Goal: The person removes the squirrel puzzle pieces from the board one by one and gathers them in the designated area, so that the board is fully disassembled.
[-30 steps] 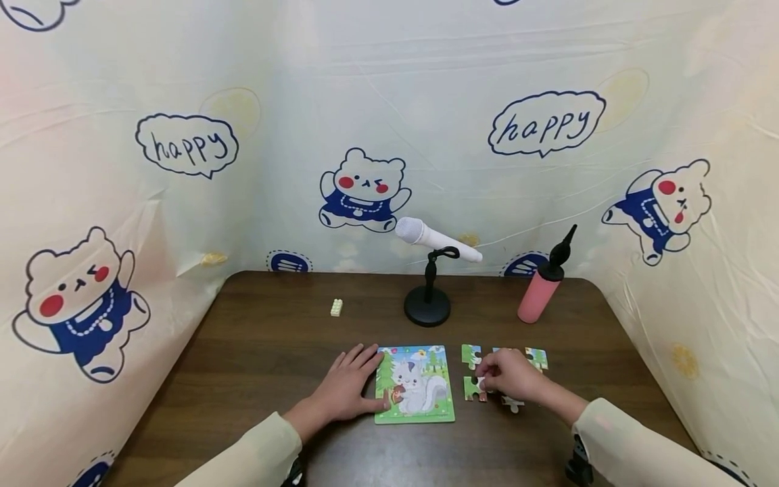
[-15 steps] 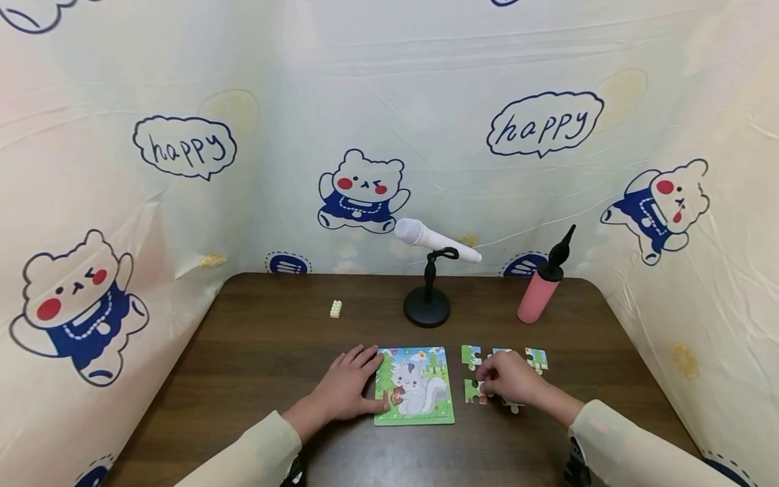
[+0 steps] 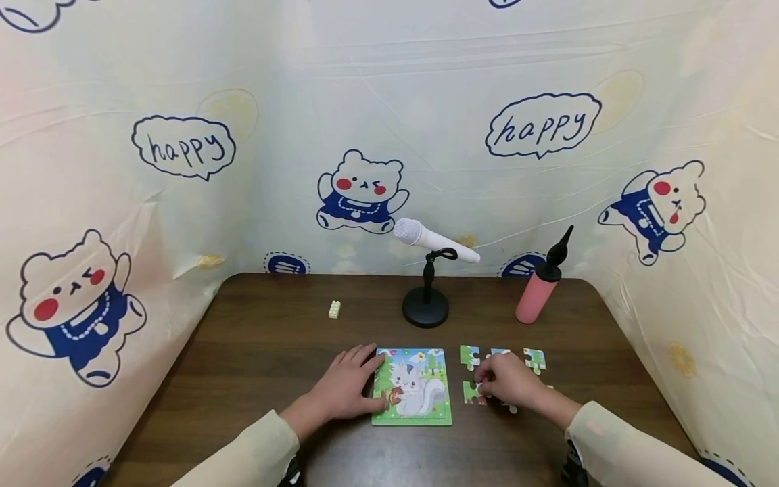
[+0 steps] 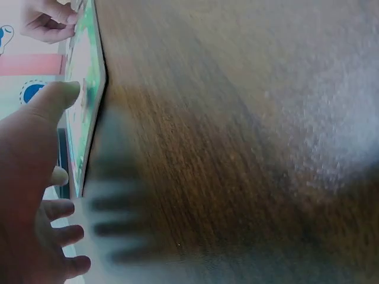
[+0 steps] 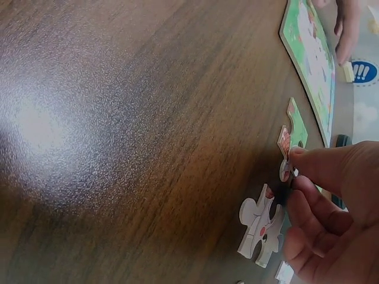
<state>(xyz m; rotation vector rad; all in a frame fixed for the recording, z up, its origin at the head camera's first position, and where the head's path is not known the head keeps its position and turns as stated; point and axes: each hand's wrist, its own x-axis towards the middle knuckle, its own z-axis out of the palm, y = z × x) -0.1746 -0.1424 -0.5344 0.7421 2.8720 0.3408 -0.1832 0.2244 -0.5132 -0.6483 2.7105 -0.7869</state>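
Note:
The squirrel picture puzzle board lies flat on the table. My left hand rests along its left edge, fingers straight and thumb over the picture; the left wrist view shows that thumb over the board. To the right, my right hand is low over several loose jigsaw pieces. In the right wrist view its thumb and index finger pinch the white knob of a green-and-red jigsaw piece. A white jigsaw piece lies close beside those fingers. The hand partly covers the pieces in the head view.
Behind the board stands a black stand with a white microphone. A pink hand pump with a black nozzle is at the back right. One small cream toy brick lies at the back left. Printed cloth surrounds the table's far sides.
The view has shifted slightly. My right hand and the lower left jigsaw piece have crept a little toward me. My left hand keeps its place on the board.

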